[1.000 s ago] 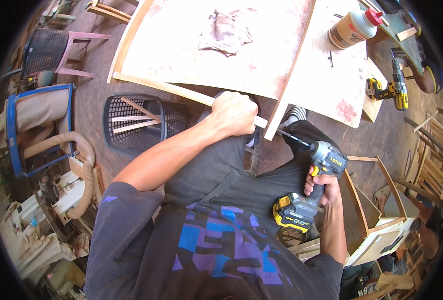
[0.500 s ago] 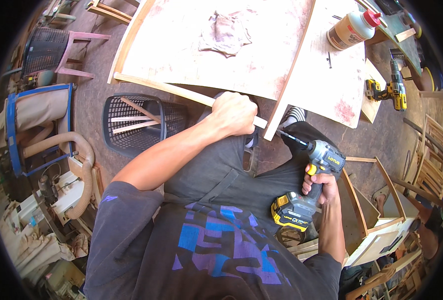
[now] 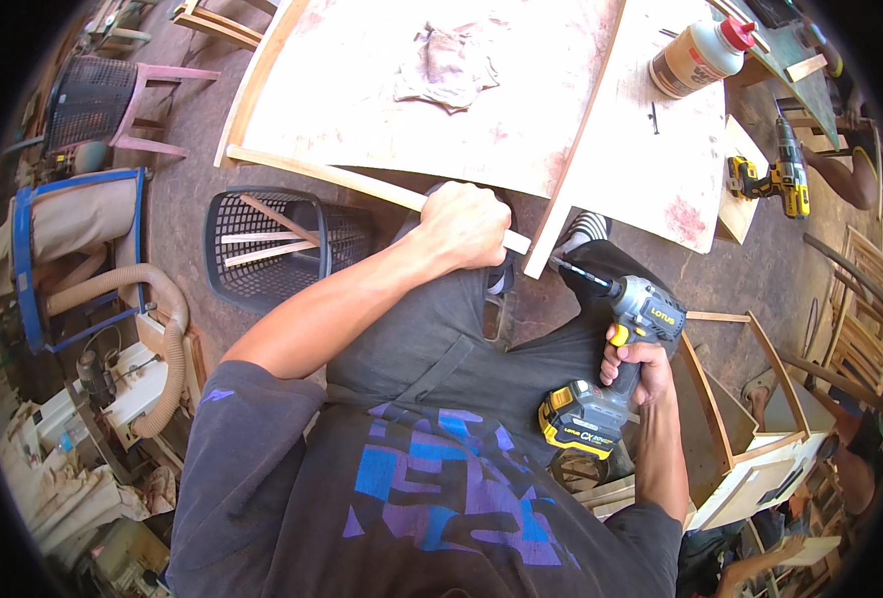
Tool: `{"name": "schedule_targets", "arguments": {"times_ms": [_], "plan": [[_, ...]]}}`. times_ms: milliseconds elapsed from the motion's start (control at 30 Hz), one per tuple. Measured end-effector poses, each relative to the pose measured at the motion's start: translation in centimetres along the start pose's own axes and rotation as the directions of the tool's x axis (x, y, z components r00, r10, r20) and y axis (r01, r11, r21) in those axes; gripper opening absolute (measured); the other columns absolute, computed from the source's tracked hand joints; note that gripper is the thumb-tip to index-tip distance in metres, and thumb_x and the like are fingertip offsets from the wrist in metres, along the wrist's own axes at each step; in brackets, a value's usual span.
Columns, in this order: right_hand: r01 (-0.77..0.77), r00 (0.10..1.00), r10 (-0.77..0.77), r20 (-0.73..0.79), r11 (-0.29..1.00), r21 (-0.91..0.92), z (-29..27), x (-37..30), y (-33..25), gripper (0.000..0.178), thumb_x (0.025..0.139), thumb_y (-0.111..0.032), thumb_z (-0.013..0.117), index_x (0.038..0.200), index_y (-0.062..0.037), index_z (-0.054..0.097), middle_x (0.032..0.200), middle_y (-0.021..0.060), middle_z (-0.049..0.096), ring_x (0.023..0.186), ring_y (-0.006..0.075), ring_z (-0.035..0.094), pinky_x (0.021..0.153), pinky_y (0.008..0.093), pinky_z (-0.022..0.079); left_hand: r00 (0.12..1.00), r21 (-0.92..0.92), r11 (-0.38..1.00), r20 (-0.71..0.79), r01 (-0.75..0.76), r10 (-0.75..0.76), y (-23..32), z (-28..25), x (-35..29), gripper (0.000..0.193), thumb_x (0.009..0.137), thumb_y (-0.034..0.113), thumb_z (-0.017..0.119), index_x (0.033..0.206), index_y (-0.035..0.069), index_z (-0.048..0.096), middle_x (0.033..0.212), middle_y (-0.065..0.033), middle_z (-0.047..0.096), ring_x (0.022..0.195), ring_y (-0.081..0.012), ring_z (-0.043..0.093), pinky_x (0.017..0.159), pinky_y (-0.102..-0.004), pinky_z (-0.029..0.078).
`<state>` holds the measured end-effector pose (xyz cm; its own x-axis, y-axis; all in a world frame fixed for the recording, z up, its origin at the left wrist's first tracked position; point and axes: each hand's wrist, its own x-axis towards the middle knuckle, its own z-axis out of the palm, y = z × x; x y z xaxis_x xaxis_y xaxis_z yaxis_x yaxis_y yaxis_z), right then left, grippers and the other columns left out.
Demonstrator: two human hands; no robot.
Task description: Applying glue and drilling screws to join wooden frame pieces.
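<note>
My left hand (image 3: 466,227) is closed in a fist around a wooden rail (image 3: 332,175), which runs across the near edge of the white tabletop (image 3: 362,110). Its right end meets a second wooden strip (image 3: 583,140) lying lengthwise over the board. My right hand (image 3: 639,371) grips a grey and yellow cordless impact driver (image 3: 651,307) by its handle, a finger at the yellow trigger. The driver's long bit (image 3: 586,273) points up and left, its tip close to the near end of the second strip. Whether the tip touches a screw is too small to tell.
A glue bottle (image 3: 696,62) with a red cap, a dark screw (image 3: 654,118) and a crumpled cloth (image 3: 448,66) lie on the tabletop. Another drill (image 3: 786,169) stands at the right. Below left sits a dark basket (image 3: 262,249) holding wood strips. Another person's arm (image 3: 845,179) shows far right.
Both hands and the driver stay almost still, with only a tiny shift. At the far right, another person's arm has come into view near the second drill.
</note>
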<state>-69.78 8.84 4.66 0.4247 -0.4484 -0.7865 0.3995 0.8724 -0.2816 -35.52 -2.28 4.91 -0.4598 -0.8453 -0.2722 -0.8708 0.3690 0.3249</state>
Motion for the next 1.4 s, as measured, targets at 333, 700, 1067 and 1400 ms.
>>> {"name": "schedule_targets", "arguments": {"times_ms": [333,700,1067,1400], "plan": [[-0.012,0.999,0.012,0.030,1.000,0.004,0.30,0.10,-0.17,0.033,0.071,-0.003,0.067,0.105,-0.0009,0.063,0.070,0.0101,0.058,0.058,0.0225,0.058,0.057,0.0381,0.050,1.000,0.013,1.000,0.010,0.000,-0.001,0.00,0.01,-0.03,0.014,0.066,0.021,0.068,0.069,0.010,0.076,0.063,-0.0173,0.067,0.057,-0.0336,0.069,0.055,-0.0425,0.054],[-0.008,0.999,0.008,0.033,1.000,-0.010,0.20,0.25,-0.18,0.038,0.072,-0.003,0.068,0.109,0.0001,0.063,0.070,0.0103,0.058,0.058,0.0226,0.058,0.057,0.0383,0.051,1.000,0.005,1.000,0.007,0.001,-0.001,0.05,-0.17,-0.05,0.015,0.064,0.019,0.068,0.069,0.007,0.076,0.065,-0.0184,0.069,0.060,-0.0340,0.070,0.058,-0.0427,0.056],[-0.014,1.000,0.014,0.015,1.000,-0.019,0.38,0.29,-0.18,0.033,0.071,-0.003,0.070,0.103,-0.0015,0.062,0.072,0.0097,0.059,0.058,0.0222,0.058,0.056,0.0383,0.051,1.000,-0.013,1.000,0.023,0.016,-0.016,0.07,-0.46,-0.05,0.016,0.062,0.018,0.067,0.067,0.004,0.075,0.066,-0.0197,0.069,0.061,-0.0344,0.071,0.059,-0.0426,0.056],[-0.007,1.000,0.008,0.018,1.000,-0.012,0.41,0.35,-0.14,0.033,0.072,-0.003,0.068,0.104,-0.0010,0.062,0.071,0.0099,0.059,0.058,0.0225,0.059,0.056,0.0385,0.050,1.000,0.005,1.000,0.002,-0.004,0.004,-0.04,-0.22,-0.01,0.015,0.065,0.020,0.068,0.069,0.008,0.075,0.063,-0.0178,0.068,0.059,-0.0345,0.069,0.057,-0.0428,0.055]]}}
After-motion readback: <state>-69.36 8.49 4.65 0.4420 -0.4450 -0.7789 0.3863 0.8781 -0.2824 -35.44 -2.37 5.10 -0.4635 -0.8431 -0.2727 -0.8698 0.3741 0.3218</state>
